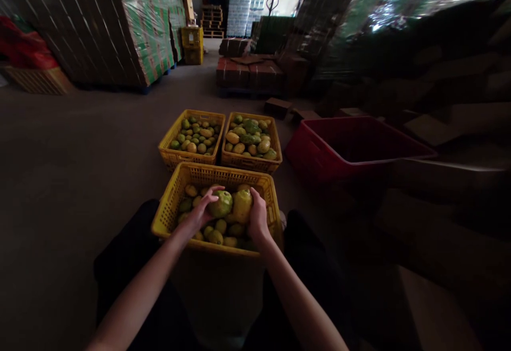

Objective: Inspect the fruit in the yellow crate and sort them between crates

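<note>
My left hand (207, 205) is closed around a large, round green lemon-like fruit (221, 204). Beside it, my right hand (258, 214) grips a large yellow lemon-like fruit (241, 206) from its right side. Both fruits are over the near yellow crate (166, 208), close together; whether they touch is hard to tell. Smaller green and yellow fruits (216, 236) lie in that crate below my hands. My forearms reach over its near rim.
Two more yellow crates, the left one (164, 151) and the right one (275, 164), hold similar fruit just beyond. A red bin (319, 149) stands to the right, near dim cardboard pieces (423, 127). Farther off are stacked cartons (249, 74) and a wrapped pallet load (147, 21).
</note>
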`<action>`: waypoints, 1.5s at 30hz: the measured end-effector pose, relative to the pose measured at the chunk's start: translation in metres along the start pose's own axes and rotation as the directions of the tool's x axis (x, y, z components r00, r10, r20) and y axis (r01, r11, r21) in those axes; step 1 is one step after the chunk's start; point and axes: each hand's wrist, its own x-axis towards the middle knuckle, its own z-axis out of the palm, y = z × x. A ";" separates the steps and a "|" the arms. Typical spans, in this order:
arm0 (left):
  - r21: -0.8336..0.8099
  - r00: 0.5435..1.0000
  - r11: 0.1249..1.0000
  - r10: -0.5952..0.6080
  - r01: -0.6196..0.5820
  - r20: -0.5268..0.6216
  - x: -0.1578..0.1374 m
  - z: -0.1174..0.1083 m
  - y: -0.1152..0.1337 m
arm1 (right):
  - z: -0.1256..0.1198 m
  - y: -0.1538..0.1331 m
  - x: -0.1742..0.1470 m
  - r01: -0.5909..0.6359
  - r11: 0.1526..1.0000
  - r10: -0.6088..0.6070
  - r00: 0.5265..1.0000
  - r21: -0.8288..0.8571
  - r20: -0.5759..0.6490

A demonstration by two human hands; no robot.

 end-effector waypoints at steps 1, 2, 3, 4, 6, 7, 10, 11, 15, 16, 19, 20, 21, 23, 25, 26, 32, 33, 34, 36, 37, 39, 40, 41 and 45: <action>-0.019 0.999 0.999 -0.041 0.041 0.008 0.000 0.003 0.001 | 0.001 -0.002 0.000 0.021 1.000 -0.021 1.000 -0.013 -0.003; -0.035 0.997 0.996 -0.077 0.078 0.012 0.001 0.007 0.002 | 0.002 -0.005 0.000 0.053 0.998 -0.053 0.999 -0.033 -0.010; -0.050 0.996 0.994 -0.094 0.094 -0.001 0.001 0.009 0.004 | 0.002 -0.007 -0.001 0.092 0.994 -0.093 0.996 -0.059 -0.015; -0.067 0.996 0.994 -0.083 0.081 -0.033 0.002 0.011 0.005 | 0.003 -0.009 -0.002 0.135 0.987 -0.137 0.991 -0.087 -0.012; -0.109 0.996 0.994 -0.032 0.022 -0.086 0.002 0.014 0.008 | 0.005 -0.011 -0.007 0.222 0.966 -0.219 0.975 -0.135 0.037; -0.144 0.993 0.989 -0.005 -0.012 -0.117 0.001 0.014 0.009 | 0.005 -0.011 -0.010 0.266 0.952 -0.256 0.963 -0.155 0.082; -0.219 0.977 0.971 0.048 -0.094 -0.208 -0.003 0.015 0.010 | 0.008 -0.008 -0.022 0.436 0.871 -0.390 0.894 -0.225 0.221; -0.209 0.971 0.971 0.069 -0.118 -0.231 -0.004 0.015 0.009 | 0.009 -0.007 -0.027 0.508 0.824 -0.449 0.856 -0.253 0.256; 0.052 0.906 0.943 0.330 -0.329 -0.263 -0.009 0.015 0.006 | 0.013 -0.001 -0.039 0.708 0.637 -0.631 0.706 -0.306 0.320; 0.137 0.877 0.910 0.413 -0.391 -0.246 -0.010 0.015 0.006 | 0.014 0.000 -0.041 0.723 0.621 -0.649 0.691 -0.303 0.318; 0.294 0.817 0.818 0.553 -0.495 -0.163 -0.014 0.014 0.007 | 0.014 0.003 -0.041 0.730 0.619 -0.662 0.683 -0.291 0.307; 0.308 0.806 0.800 0.574 -0.515 -0.142 -0.015 0.014 0.008 | 0.014 0.004 -0.040 0.728 0.623 -0.660 0.686 -0.287 0.307; 0.311 0.797 0.785 0.592 -0.535 -0.122 -0.016 0.015 0.009 | 0.014 0.005 -0.040 0.724 0.628 -0.657 0.690 -0.285 0.305; 0.312 0.778 0.760 0.621 -0.571 -0.090 -0.017 0.016 0.012 | 0.013 0.006 -0.039 0.714 0.640 -0.650 0.700 -0.283 0.296; 0.327 0.779 0.752 0.623 -0.572 -0.068 -0.018 0.017 0.014 | 0.012 0.006 -0.039 0.711 0.645 -0.648 0.703 -0.279 0.295; 0.337 0.787 0.756 0.614 -0.562 -0.065 -0.018 0.017 0.015 | 0.011 0.006 -0.040 0.716 0.642 -0.649 0.698 -0.274 0.302; 0.355 0.824 0.781 0.565 -0.514 -0.048 -0.016 0.012 0.017 | 0.010 0.004 -0.044 0.739 0.632 -0.650 0.670 -0.234 0.360; 0.355 0.829 0.784 0.558 -0.509 -0.045 -0.015 0.010 0.017 | 0.009 0.004 -0.045 0.736 0.637 -0.645 0.672 -0.230 0.364; 0.354 0.834 0.789 0.551 -0.502 -0.044 -0.015 0.009 0.018 | 0.009 0.004 -0.045 0.732 0.643 -0.640 0.674 -0.224 0.368; 0.354 0.845 0.799 0.534 -0.486 -0.045 -0.015 0.007 0.018 | 0.009 0.004 -0.046 0.727 0.654 -0.632 0.677 -0.209 0.378; 0.355 0.851 0.805 0.524 -0.476 -0.048 -0.014 0.006 0.018 | 0.009 0.003 -0.046 0.723 0.662 -0.627 0.680 -0.200 0.380; 0.345 0.860 0.821 0.505 -0.454 -0.070 -0.013 0.006 0.017 | 0.011 0.004 -0.045 0.691 0.698 -0.602 0.708 -0.186 0.368; 0.322 0.866 0.838 0.491 -0.441 -0.093 -0.011 0.006 0.015 | 0.013 0.004 -0.044 0.655 0.733 -0.575 0.740 -0.183 0.349; 0.273 0.877 0.865 0.465 -0.420 -0.124 -0.009 0.007 0.014 | 0.015 0.005 -0.043 0.599 0.780 -0.531 0.786 -0.179 0.315; -0.183 0.949 0.961 0.152 -0.208 -0.277 0.001 0.009 0.017 | 0.029 0.011 -0.037 0.232 0.970 -0.219 0.965 -0.078 0.145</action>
